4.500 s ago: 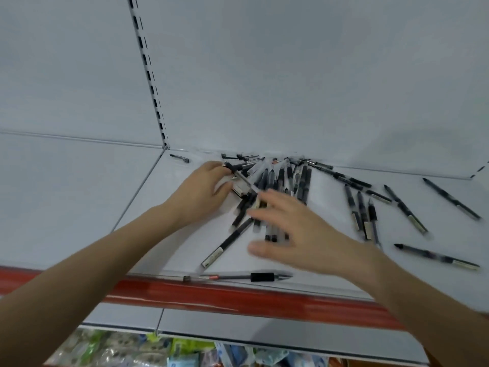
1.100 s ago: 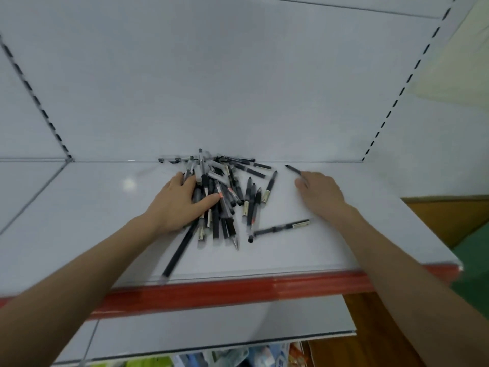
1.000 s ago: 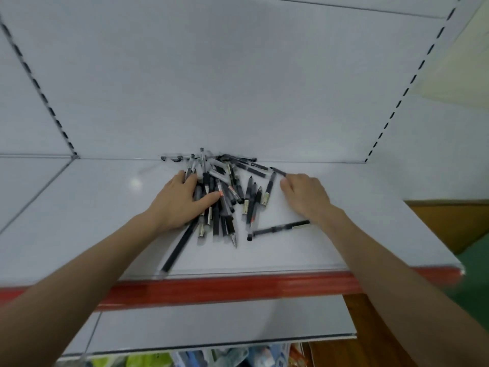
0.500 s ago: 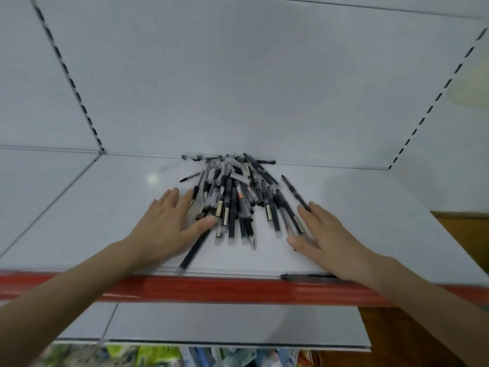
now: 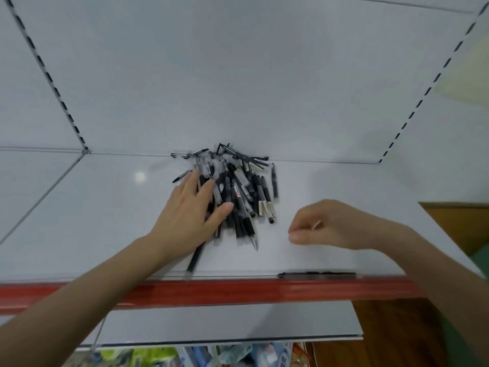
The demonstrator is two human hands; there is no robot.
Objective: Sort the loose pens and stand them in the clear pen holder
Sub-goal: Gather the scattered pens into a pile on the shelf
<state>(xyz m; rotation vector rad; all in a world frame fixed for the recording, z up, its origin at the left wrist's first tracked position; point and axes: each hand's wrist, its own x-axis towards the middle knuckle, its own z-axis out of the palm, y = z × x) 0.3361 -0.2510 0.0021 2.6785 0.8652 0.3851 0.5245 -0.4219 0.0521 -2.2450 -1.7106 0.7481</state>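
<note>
While the pile of pens (image 5: 235, 192) is pinned under the flat, open left hand (image 5: 190, 215), the stray pen (image 5: 316, 274) at the shelf (image 5: 79, 207) lip is best gathered by the loosely curled, empty right hand (image 5: 325, 225).

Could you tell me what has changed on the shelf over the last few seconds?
The scattered pens were swept into one pile at the back wall. The right hand has lifted off, curled and empty; one stray pen now lies at the front edge. The left hand stays flat on the pile.
</note>
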